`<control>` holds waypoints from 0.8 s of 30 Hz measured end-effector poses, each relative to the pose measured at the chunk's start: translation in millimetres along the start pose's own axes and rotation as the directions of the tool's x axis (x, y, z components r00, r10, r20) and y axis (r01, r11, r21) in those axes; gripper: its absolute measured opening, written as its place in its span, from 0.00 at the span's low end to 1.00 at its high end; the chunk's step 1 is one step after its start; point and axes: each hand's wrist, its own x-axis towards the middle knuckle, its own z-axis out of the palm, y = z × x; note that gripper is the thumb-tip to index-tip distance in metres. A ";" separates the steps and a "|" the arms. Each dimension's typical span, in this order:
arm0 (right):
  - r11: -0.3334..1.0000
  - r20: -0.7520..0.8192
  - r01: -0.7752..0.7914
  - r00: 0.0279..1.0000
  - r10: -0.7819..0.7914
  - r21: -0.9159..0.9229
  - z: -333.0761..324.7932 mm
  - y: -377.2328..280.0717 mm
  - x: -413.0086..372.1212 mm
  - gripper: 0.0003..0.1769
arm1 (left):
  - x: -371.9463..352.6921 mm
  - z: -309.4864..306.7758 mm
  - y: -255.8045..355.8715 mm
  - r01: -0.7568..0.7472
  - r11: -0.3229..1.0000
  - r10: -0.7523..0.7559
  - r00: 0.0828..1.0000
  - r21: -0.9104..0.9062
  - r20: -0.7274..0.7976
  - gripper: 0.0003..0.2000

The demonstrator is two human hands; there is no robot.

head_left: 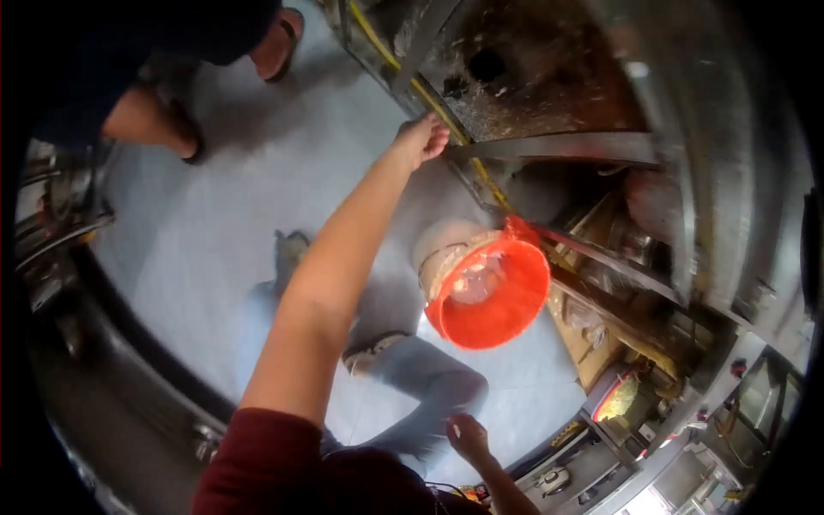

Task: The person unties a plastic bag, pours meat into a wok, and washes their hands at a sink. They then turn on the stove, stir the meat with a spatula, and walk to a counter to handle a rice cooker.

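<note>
My left hand (422, 142), at the end of an outstretched arm, has its fingers curled beside a yellow pipe (446, 120) and the end of a flat metal bar (558, 148). What it grips, if anything, is hidden. Lower down, my right hand (468, 436) hangs near my leg with the fingers curled in. Nothing shows in it. Between the two hands, a bin lined with an orange-red bag (506, 300) stands on the floor. Pale scraps (476, 279) lie inside it. Neither hand touches the bin.
Another person's sandalled foot (279, 47) is on the grey floor (197, 215) at the upper left. A stained metal unit (549, 77) fills the upper right. Below it are cluttered shelves with a bowl of yellowish food (616, 399). A dark metal counter (129, 386) edges the left.
</note>
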 end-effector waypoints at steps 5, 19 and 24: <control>0.973 0.004 -0.036 0.999 0.038 -0.227 63.9 44.6 74.0 0.08 | 89.7 9.5 -0.9 0.068 0.984 -0.037 0.982 -0.163 0.184 0.24; 0.919 -0.105 -0.088 0.993 0.051 -0.384 105.7 3.6 108.3 0.06 | 157.9 9.1 -2.9 0.167 0.877 0.011 0.930 -0.450 0.366 0.17; 0.921 -0.152 -0.065 0.988 0.007 -0.384 110.5 -23.3 127.7 0.09 | 151.0 9.6 -4.1 0.108 0.925 0.057 0.907 -0.363 0.417 0.17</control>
